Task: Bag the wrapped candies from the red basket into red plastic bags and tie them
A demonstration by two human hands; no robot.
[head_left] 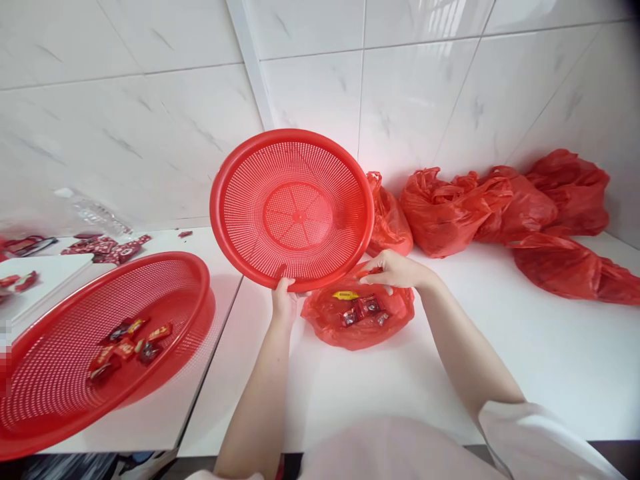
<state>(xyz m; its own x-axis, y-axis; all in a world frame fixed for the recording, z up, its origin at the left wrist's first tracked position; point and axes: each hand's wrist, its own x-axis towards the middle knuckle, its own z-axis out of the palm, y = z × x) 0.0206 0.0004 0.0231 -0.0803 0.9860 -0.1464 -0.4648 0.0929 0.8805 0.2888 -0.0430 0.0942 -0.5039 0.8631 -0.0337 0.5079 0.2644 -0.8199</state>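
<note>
My left hand (284, 300) grips the near rim of a red plastic colander (300, 213), which is tilted up so that its inside faces me. Only holes and ribs show within it. Below its right edge, a red plastic bag (335, 333) lies spread on the white table with its mouth wide. Several wrapped sweets (367, 305) lie in the bag, a yellow one (346, 295) among them. My right hand (393, 270) is at the bag's far edge, thumb and fingers pinched together on the red plastic there.
At left, a larger red colander (200, 280) holds several wrapped sweets (127, 343). Several tied red bags (440, 213) stand along the tiled wall, and one (570, 270) lies at right. Behind the larger colander are a clear bottle (97, 212) and red packets (107, 250).
</note>
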